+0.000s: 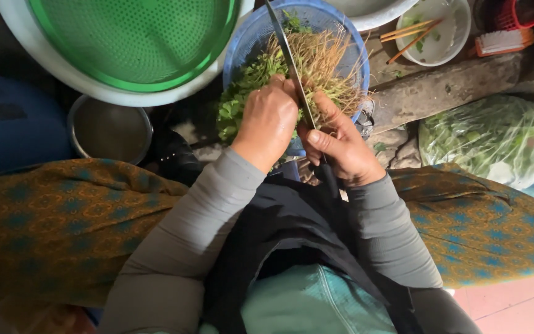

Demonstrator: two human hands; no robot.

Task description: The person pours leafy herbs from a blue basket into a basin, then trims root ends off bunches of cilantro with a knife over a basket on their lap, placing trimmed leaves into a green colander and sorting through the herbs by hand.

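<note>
Left hand (269, 120) grips herb bunch (292, 74); right hand (341, 145) holds knife (287, 52).

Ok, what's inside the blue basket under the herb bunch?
In the blue basket, loose green leaves show near the far rim. The herb bunch held by the left hand covers the rest, so its bottom can't be seen.

Soft, dim daylight from above — deep shadow at the left edge, mild glare on the plastic bag (495, 139), corners bowed, focus sharp.
</note>
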